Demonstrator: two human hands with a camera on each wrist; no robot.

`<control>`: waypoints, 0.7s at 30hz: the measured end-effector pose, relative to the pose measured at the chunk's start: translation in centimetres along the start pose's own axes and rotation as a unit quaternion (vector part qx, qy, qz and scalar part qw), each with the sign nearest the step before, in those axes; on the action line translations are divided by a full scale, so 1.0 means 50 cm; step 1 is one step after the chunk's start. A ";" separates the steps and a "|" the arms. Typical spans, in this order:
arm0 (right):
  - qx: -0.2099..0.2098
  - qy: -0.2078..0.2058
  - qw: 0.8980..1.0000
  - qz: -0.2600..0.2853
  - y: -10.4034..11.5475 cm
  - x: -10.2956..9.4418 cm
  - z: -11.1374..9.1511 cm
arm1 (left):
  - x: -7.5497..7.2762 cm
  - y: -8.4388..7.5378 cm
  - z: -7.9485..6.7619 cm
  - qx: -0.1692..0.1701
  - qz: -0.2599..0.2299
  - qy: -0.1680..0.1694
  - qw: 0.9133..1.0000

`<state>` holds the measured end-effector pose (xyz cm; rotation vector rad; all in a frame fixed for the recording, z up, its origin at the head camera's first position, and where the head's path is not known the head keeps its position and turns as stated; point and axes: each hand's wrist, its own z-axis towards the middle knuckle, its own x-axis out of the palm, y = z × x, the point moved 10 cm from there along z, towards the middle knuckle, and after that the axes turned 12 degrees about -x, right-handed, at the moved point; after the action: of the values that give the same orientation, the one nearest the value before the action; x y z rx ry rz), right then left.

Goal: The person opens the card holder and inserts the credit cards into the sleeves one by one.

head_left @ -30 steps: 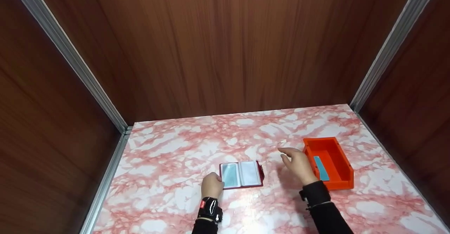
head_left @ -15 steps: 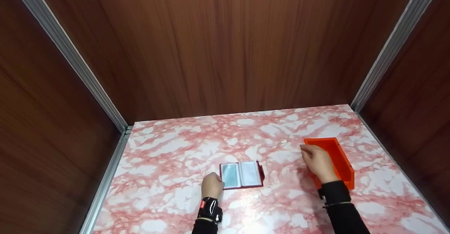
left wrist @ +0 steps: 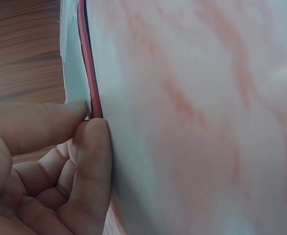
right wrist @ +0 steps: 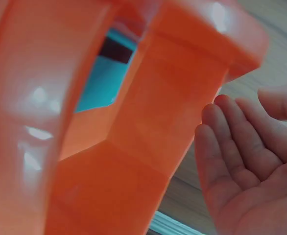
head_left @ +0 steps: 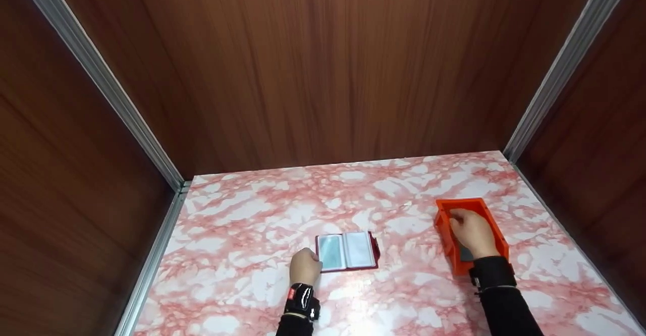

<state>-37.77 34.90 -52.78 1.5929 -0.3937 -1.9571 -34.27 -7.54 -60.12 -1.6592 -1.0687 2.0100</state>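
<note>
My left hand (head_left: 305,267) pinches the left edge of a small open card holder (head_left: 359,249) with a dark red cover and clear sleeves. A pale blue-green card shows in its left sleeve. In the left wrist view, thumb and index finger meet on the cover's red edge (left wrist: 88,58). Over the orange bin (head_left: 444,240) is my right hand (head_left: 474,232), its fingers loosely bent and holding nothing that shows. Inside the bin lies a blue card (right wrist: 103,81) with a dark mark, partly hidden by the bin wall in the right wrist view and by the hand in the head view.
The table (head_left: 242,255) has a pink and white marbled top. Brown wood-grain panels (head_left: 313,73) stand behind it and at both sides, with metal rails (head_left: 171,177) at the corners. The card holder lies left of the bin.
My right hand has moved right, from left of the bin to over its inside, now covering much of the blue card. The left hand and the card holder have stayed put.
</note>
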 end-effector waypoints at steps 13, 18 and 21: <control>0.055 0.048 0.996 -0.056 -0.068 0.017 -0.017 | 0.002 -0.002 -0.002 -0.003 0.002 0.012 1.000; 0.063 0.066 0.993 -0.074 -0.081 0.031 -0.021 | 0.000 -0.001 -0.002 -0.003 0.004 0.008 1.000; 0.058 0.068 0.992 -0.089 -0.083 0.035 -0.022 | -0.003 -0.004 -0.004 0.006 -0.001 -0.003 1.000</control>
<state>-37.93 37.27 -56.75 1.8808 -0.3241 -1.9719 -34.08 -7.43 -59.91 -1.6468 -1.0580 2.0182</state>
